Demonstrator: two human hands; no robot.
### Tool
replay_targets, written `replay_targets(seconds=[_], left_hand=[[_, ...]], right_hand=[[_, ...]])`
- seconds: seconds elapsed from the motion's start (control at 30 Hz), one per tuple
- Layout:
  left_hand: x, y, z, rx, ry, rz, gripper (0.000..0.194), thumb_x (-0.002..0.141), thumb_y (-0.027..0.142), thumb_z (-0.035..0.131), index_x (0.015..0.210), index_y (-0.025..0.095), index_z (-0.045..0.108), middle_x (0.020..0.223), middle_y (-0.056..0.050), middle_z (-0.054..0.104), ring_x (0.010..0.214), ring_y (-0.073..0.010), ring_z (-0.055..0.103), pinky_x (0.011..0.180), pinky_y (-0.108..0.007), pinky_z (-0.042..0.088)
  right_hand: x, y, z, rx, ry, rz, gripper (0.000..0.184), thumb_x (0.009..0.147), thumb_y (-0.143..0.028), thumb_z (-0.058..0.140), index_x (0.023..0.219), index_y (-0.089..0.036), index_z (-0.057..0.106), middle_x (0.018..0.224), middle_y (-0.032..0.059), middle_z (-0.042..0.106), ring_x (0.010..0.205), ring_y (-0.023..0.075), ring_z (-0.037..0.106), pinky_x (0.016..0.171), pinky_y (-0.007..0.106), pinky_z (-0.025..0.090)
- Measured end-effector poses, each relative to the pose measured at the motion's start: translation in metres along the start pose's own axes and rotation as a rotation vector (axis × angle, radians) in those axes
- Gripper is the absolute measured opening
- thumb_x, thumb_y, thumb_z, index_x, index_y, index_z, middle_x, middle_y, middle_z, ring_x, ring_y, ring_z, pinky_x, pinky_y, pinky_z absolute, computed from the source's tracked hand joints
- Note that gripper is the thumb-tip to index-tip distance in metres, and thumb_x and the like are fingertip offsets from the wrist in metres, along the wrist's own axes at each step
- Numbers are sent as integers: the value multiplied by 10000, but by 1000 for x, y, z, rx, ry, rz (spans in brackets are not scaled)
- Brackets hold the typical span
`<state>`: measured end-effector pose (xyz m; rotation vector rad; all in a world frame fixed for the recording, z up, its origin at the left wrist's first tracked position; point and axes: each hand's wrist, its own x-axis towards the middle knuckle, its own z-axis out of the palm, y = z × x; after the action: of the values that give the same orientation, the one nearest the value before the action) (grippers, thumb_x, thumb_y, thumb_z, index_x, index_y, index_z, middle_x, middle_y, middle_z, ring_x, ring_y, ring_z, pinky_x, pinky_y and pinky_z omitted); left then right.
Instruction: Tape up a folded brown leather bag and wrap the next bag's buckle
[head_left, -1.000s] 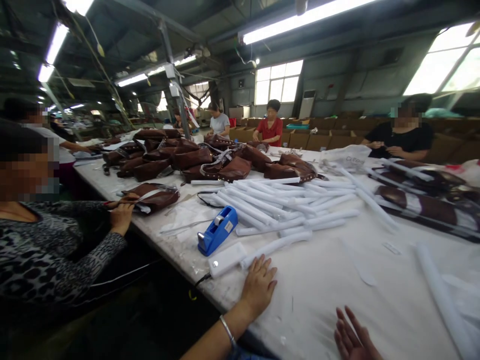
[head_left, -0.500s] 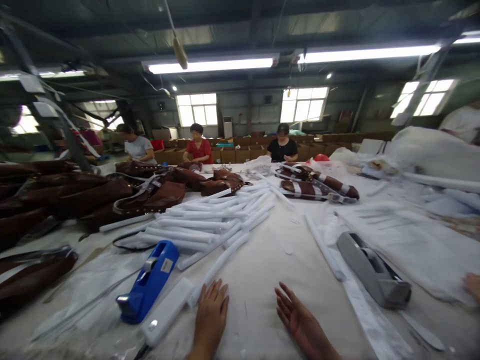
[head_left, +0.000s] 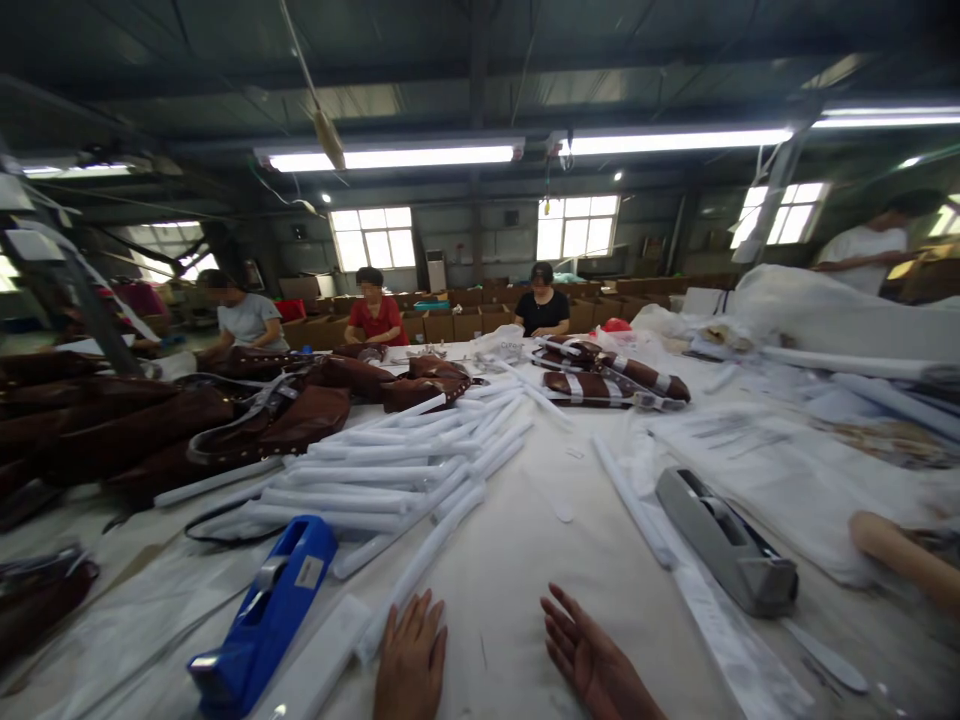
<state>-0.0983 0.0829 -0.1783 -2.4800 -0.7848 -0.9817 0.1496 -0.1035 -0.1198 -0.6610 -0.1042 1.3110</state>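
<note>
whitish table [head_left: 517,550], dim strip-lit hall [head_left: 487,240] | slender white tubes [head_left: 360,475] heaped on the table, one end just beside the left hand [head_left: 411,655], contact hard to tell | smooth round tubes, glossy blue tape dispenser [head_left: 262,620], creased brown bags [head_left: 300,425] | left hand palm-down, right hand [head_left: 592,655] turned sideways, both loosely spread, gripping nothing

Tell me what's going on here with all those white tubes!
Someone is at a table with both hands open and holding nothing. Their left hand is beside the near end of a long white tube; their right hand is off to the side. A pile of white tubes lies ahead, between a blue tape dispenser and heaped brown bags. A grey tape dispenser is on the right.
</note>
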Motion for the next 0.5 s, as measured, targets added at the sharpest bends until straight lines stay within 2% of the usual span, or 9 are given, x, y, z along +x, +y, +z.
replay_targets(seconds=[0.2, 0.37, 0.5], left_hand=[[1, 0, 0, -30, 34, 0, 312, 946, 206, 480, 1204, 222, 655, 1241, -43, 689, 1117, -233, 654, 984, -468, 479], [1, 7, -8, -89, -58, -94, 331, 932, 186, 521, 1239, 241, 632, 1285, -36, 666, 1170, -242, 634, 1002, -508, 506], [4, 11, -14, -113, -122, -148, 341, 921, 168, 534, 1239, 241, 633, 1311, -44, 652, 1194, -247, 625, 1014, -548, 521]], right_hand=[[4, 3, -11, -8, -10, 9, 568, 703, -450, 927, 1201, -283, 710, 1335, 91, 624, 1090, 185, 634, 973, 324, 513], [12, 5, -25, -26, 7, 38, 589, 705, -463, 921, 1223, -296, 698, 1388, 84, 584, 1162, 211, 609, 1003, 344, 513], [20, 8, -36, -55, 50, 23, 607, 699, -485, 913, 1236, -313, 689, 1408, 74, 567, 1229, 236, 573, 967, 328, 540]])
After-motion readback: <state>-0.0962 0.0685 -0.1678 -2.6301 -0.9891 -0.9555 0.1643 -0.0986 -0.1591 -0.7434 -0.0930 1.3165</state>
